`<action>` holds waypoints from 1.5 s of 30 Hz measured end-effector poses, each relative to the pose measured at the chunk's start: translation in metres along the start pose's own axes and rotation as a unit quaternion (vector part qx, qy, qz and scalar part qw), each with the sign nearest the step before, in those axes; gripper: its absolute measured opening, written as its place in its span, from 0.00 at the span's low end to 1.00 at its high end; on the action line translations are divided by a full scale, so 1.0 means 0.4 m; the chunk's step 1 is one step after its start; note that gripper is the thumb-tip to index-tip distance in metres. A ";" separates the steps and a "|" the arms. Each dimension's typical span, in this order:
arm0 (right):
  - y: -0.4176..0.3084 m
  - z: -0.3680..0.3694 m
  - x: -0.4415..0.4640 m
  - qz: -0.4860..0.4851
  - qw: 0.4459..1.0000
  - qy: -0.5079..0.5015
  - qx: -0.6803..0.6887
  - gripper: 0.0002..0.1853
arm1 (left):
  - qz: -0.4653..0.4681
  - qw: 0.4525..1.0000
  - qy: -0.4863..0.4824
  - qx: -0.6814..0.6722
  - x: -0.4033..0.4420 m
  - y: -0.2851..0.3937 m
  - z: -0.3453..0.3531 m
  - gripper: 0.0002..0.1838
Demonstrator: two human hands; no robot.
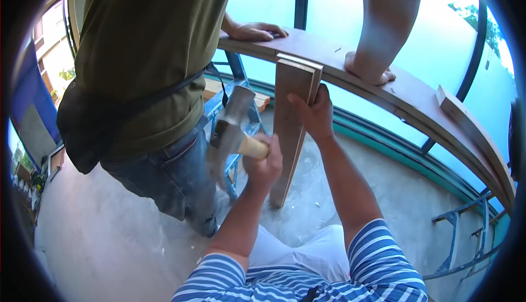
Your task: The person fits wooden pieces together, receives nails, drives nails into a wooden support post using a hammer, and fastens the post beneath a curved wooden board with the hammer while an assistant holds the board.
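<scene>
A long, narrow wooden worktop [419,94] sweeps from upper centre to the right edge. On it rest a co-worker's flat hand [257,31] at upper centre, another propped hand [372,73] at upper right, and a wood strip [472,118] towards the right. Pale specks dot the grey concrete floor [120,220] below, where a blue ladder [452,242] stands, lower right.

Along the top of the long, curved brown wooden panel [331,55], a hand could pass between a co-worker's two bare hands [372,72], planted toward its left end and near its middle. A pale wooden strip [466,113] obstructs the right end. At the near edge, the upright brown wooden boards [290,80] and the right hand [318,110] block passage; right of them, room opens above grey concrete floor [394,165].
</scene>
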State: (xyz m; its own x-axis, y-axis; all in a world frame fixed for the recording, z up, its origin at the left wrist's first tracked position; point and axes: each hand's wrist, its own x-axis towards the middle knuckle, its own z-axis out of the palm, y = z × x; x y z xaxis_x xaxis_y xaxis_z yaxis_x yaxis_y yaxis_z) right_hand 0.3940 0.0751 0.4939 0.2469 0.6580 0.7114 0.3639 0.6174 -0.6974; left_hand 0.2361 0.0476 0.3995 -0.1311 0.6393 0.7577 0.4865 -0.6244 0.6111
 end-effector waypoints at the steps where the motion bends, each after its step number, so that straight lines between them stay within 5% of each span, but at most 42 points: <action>1: -0.010 -0.004 -0.009 0.027 0.999 -0.008 0.019 0.29 | 0.014 0.997 -0.030 0.075 -0.005 -0.114 0.060 0.16; 2: 0.007 -0.001 -0.012 0.029 0.999 -0.002 0.019 0.29 | 0.032 0.987 -0.057 0.146 -0.007 -0.166 0.088 0.16; 5: 0.041 0.007 0.014 0.013 1.000 0.013 0.004 0.30 | -0.071 0.994 0.039 -0.073 -0.045 0.014 -0.032 0.12; 6: 0.037 0.006 0.003 0.011 1.000 0.014 -0.007 0.30 | -0.226 0.965 -0.026 -0.128 -0.068 0.041 -0.066 0.09; 9: 0.065 0.015 -0.025 0.014 0.999 0.022 -0.020 0.31 | -0.345 0.873 0.019 -0.345 -0.310 -0.166 -0.044 0.09; 12: 0.059 0.012 -0.018 0.043 0.999 0.007 0.004 0.32 | -0.062 0.997 -0.041 -0.029 -0.399 -0.158 -0.115 0.09; 14: 0.027 -0.002 -0.018 0.107 0.993 -0.039 0.015 0.34 | -0.156 0.980 -0.120 0.002 -0.384 -0.033 -0.169 0.09; 15: 0.043 0.001 -0.023 0.087 0.995 -0.047 0.027 0.36 | -0.057 0.986 -0.153 0.041 -0.399 -0.037 -0.185 0.10; 16: 0.072 0.002 -0.031 0.069 0.996 -0.052 0.037 0.38 | -0.029 0.969 -0.217 0.116 -0.419 -0.038 -0.201 0.13; 19: 0.038 -0.020 -0.041 0.172 0.976 -0.127 -0.047 0.41 | -0.331 0.883 -0.331 0.041 -0.309 0.169 -0.276 0.16; 20: 0.019 -0.034 -0.053 0.153 0.980 -0.104 -0.077 0.41 | -0.345 0.858 -0.376 0.060 -0.306 0.178 -0.298 0.17; 22: -0.029 -0.082 -0.079 0.115 0.980 -0.063 -0.147 0.40 | -0.322 0.813 -0.472 0.107 -0.332 0.155 -0.354 0.18; 28: -0.314 -0.473 -0.131 0.297 0.912 -0.229 -0.165 0.32 | -0.255 0.681 -0.657 0.199 -0.359 0.110 -0.499 0.21; 33: -0.663 -0.832 0.034 0.261 0.914 -0.082 -0.299 0.22 | -0.271 0.620 -0.703 0.217 -0.245 0.295 -0.660 0.22; 36: -0.733 -1.050 0.146 0.148 0.885 -0.031 -0.440 0.26 | -0.204 0.625 -0.731 0.183 -0.174 0.362 -0.648 0.22; 40: -0.671 -1.310 0.184 0.228 0.795 -0.097 -0.554 0.47 | -0.125 0.652 -0.732 0.154 -0.137 0.449 -0.614 0.23; 45: -0.560 -1.530 0.284 0.364 0.623 -0.293 -0.628 0.71 | -0.191 0.582 -0.764 0.205 -0.071 0.702 -0.390 0.23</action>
State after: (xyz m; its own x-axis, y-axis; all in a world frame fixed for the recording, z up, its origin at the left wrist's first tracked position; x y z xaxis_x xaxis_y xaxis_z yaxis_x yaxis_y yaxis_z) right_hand 0.8900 -0.2523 0.7843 0.5203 0.8380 -0.1643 0.8534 -0.5175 0.0627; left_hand 0.2417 -0.2159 0.5856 0.4703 0.5450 -0.6941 0.8802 -0.3464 0.3244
